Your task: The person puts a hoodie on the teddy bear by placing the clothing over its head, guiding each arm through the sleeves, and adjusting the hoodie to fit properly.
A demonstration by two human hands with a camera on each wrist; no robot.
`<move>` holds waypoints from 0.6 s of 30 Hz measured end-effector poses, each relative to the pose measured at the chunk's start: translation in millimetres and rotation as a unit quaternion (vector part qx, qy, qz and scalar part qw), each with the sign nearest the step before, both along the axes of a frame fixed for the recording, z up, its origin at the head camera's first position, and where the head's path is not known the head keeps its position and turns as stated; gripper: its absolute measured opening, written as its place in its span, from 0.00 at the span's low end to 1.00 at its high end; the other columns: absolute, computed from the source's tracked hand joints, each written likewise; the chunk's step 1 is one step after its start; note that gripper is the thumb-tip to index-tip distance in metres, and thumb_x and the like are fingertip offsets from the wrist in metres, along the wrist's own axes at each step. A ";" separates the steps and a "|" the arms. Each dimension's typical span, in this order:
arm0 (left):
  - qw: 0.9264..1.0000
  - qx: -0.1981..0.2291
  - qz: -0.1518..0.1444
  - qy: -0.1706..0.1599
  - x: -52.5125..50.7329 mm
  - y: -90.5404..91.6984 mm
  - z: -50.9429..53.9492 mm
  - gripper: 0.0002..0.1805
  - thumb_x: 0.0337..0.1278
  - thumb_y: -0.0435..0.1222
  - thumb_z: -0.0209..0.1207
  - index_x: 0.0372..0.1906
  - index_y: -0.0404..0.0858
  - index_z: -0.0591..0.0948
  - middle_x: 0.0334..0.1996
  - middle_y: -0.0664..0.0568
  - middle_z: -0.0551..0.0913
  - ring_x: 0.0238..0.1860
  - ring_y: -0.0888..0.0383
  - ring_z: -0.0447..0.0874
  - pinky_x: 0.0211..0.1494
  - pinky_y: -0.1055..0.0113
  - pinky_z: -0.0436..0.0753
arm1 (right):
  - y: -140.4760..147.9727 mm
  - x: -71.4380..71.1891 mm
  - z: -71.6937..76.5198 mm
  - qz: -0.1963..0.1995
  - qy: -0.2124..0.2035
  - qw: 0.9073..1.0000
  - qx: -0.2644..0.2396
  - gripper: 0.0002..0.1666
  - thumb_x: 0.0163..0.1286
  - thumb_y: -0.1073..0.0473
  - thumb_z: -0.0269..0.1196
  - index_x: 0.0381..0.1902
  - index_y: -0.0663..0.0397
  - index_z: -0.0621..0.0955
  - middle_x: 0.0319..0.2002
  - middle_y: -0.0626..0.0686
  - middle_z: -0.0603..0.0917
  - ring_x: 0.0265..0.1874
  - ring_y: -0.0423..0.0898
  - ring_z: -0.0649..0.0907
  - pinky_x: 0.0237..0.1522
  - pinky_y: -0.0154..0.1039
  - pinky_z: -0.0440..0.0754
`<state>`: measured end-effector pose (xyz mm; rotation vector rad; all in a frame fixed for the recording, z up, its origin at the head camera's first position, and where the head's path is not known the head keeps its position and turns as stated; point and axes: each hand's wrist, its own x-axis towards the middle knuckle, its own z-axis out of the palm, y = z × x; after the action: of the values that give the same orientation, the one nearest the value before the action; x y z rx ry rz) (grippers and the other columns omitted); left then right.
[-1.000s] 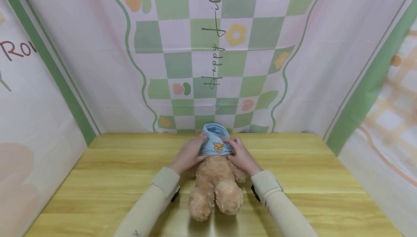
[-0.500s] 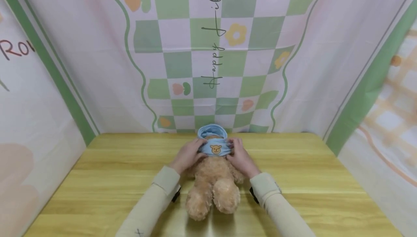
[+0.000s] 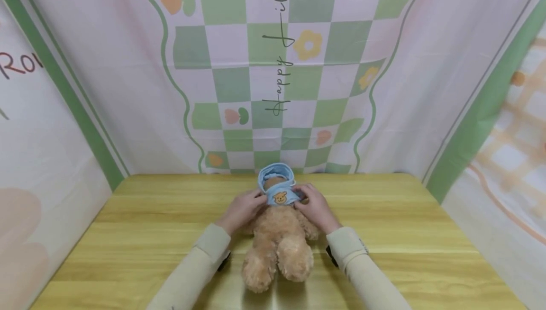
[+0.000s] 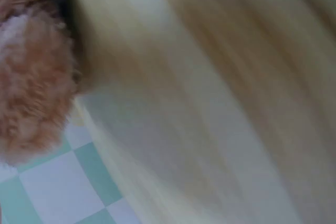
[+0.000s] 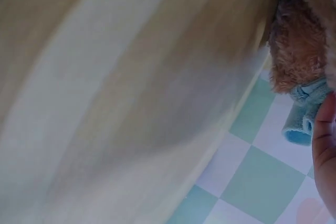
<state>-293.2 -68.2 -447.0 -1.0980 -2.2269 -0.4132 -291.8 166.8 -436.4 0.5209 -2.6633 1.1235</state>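
A light-brown plush toy point(image 3: 277, 232) lies on its back on the table, legs toward me. A small light-blue doll top point(image 3: 283, 195) with a bear-face patch is bunched around its upper end, and brown shows inside the round opening. My left hand point(image 3: 242, 209) pinches the top's left side. On the other side, my right hand point(image 3: 316, 207) grips its right edge with curled fingers. In the left wrist view only a furry limb point(image 4: 34, 85) shows. The right wrist view has a blue sleeve point(image 5: 302, 121) hanging beside part of my right hand point(image 5: 325, 148).
The wood-grain table point(image 3: 162, 234) extends to both sides of the toy. Behind its far edge hangs a green-and-white checked curtain point(image 3: 270, 82) with printed lettering. More printed fabric point(image 3: 51, 158) encloses the left and right sides.
The top's opening has spread and tipped back, showing brown inside, and the patch has shifted slightly left and down. My left hand has drawn back a little; both hands stay at the top's sides.
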 end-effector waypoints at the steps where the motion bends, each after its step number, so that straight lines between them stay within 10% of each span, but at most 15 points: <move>1: 1.000 -0.012 -0.004 0.003 0.8 -0.6 -0.2 0.07 0.55 0.28 0.60 0.30 0.43 0.75 0.32 0.53 0.77 0.31 0.59 0.76 0.36 0.68 0.80 | -0.3 0.1 0.1 0.000 -0.002 1.000 -0.002 0.16 0.60 0.69 0.62 0.48 0.61 0.80 0.46 0.58 0.80 0.39 0.49 0.81 0.43 0.43 0.83; 8: 0.990 -0.040 0.048 -0.129 10.3 1.7 9.1 0.05 0.67 0.36 0.54 0.37 0.45 0.80 0.40 0.53 0.80 0.42 0.56 0.79 0.53 0.60 0.79 | 6.6 0.0 1.8 0.030 0.001 1.000 -0.009 0.10 0.61 0.69 0.59 0.40 0.60 0.82 0.45 0.58 0.80 0.40 0.50 0.81 0.44 0.44 0.82; 14: 0.942 0.010 0.092 -0.323 21.4 3.6 24.7 0.27 0.61 0.57 0.55 0.56 0.44 0.79 0.53 0.49 0.78 0.50 0.50 0.80 0.56 0.54 0.79 | 23.6 1.0 6.7 0.098 -0.021 0.995 0.023 0.21 0.58 0.74 0.59 0.51 0.64 0.78 0.55 0.64 0.75 0.55 0.63 0.76 0.55 0.59 0.77; 18: 0.917 -0.005 0.089 -0.390 25.3 4.6 27.9 0.49 0.42 0.66 0.63 0.68 0.44 0.66 0.64 0.45 0.67 0.53 0.46 0.78 0.54 0.53 0.80 | 28.1 -0.7 6.0 0.105 -0.036 0.992 0.063 0.30 0.57 0.76 0.61 0.59 0.65 0.72 0.60 0.66 0.72 0.60 0.65 0.73 0.59 0.61 0.73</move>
<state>-267.9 -63.6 -419.0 -0.7910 -2.9857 -0.8773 -292.6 194.9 -430.4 0.8149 -2.8080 1.0473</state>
